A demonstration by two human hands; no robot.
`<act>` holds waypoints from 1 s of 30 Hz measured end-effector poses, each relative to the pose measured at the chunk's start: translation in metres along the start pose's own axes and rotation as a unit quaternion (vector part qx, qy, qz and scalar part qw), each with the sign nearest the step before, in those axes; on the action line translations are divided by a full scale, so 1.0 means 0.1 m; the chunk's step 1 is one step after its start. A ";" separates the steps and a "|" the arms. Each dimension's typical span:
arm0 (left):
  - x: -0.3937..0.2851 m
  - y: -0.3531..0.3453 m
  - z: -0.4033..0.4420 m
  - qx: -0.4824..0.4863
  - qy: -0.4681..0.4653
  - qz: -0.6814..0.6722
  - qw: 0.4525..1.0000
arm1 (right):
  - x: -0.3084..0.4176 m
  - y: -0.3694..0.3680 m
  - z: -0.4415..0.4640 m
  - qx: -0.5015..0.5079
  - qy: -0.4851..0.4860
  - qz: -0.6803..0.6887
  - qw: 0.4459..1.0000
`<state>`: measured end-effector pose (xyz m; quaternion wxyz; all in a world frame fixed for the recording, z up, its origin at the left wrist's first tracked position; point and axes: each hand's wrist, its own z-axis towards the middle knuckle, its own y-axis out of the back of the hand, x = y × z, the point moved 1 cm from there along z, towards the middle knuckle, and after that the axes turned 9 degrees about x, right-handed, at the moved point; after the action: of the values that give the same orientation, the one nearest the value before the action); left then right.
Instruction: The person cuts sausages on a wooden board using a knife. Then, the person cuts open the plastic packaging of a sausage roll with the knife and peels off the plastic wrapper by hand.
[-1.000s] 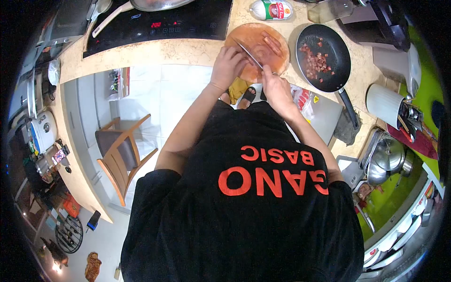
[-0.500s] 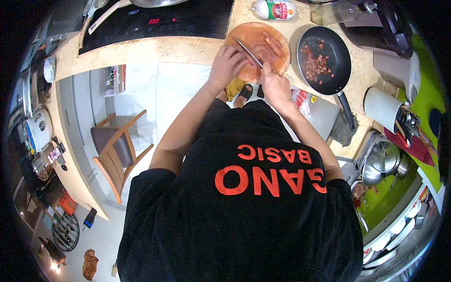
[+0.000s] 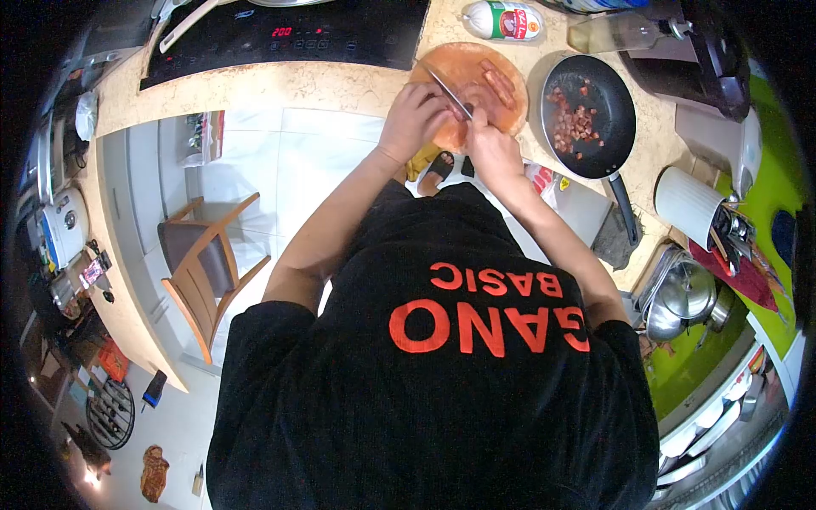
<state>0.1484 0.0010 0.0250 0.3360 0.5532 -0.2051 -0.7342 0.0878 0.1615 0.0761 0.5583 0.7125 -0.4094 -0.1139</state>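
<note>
On a round, orange-brown cutting board (image 3: 450,56), my right hand (image 3: 495,155) is closed around the handle of a knife (image 3: 445,88). Its blade slants up and left across the board, close to my left fingertips. My left hand (image 3: 413,121) has its fingers curled down on the board, pressing a reddish strip of meat that they mostly hide. Beside the blade, toward the board's upper right, lie other meat strips (image 3: 498,83). To the right stands a black frying pan (image 3: 614,100) with diced meat (image 3: 575,124) in it.
Behind the board lies a wrapped sausage roll (image 3: 501,20), with a glass bottle (image 3: 616,34) to its right. A cooktop (image 3: 289,51) spans the upper left, its display lit. The pan handle (image 3: 625,212) points toward me above a dark cloth (image 3: 614,240). A utensil holder (image 3: 684,204) stands further right.
The view has shifted slightly. Both hands stay at the board, and the knife blade remains beside my left fingers with only a small movement. The diced meat stays in the pan.
</note>
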 end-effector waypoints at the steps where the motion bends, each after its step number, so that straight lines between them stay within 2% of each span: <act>1: -0.01 0.00 0.00 0.000 0.000 0.002 1.000 | 0.01 -0.01 0.03 -0.004 0.012 0.001 1.000; 14: -0.06 0.01 -0.01 -0.013 0.006 -0.005 1.000 | 0.08 -0.06 0.18 -0.032 0.023 0.001 0.999; 16: -0.08 0.11 0.03 0.003 0.025 -0.054 0.998 | 0.08 -0.05 0.18 -0.033 0.005 -0.011 0.999; 18: -0.03 0.23 0.17 -0.123 0.043 -0.027 0.991 | 0.07 -0.02 0.20 -0.047 0.004 -0.010 0.999; 19: -0.07 0.36 0.34 -0.146 0.031 0.077 0.986 | 0.10 -0.04 0.16 -0.048 0.005 -0.005 0.999; 21: 0.04 0.33 0.71 -0.158 0.048 0.146 0.975 | 0.10 -0.07 0.10 -0.045 0.017 0.005 0.999; 27: 0.34 -0.11 1.03 -0.022 0.030 0.299 0.953 | 0.07 -0.09 0.15 -0.062 0.012 -0.005 0.998; 28: 0.31 -0.10 0.99 -0.015 0.032 0.298 0.954 | 0.07 -0.09 0.14 -0.052 0.008 -0.003 0.999; 30: 0.29 -0.06 1.03 0.117 0.100 0.219 0.964 | 0.05 -0.08 0.19 -0.049 0.005 -0.004 0.999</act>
<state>0.0443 -0.0228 0.0328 0.4400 0.6007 -0.3713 -0.5548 0.0832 0.1447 0.0635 0.5939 0.6868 -0.3975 -0.1325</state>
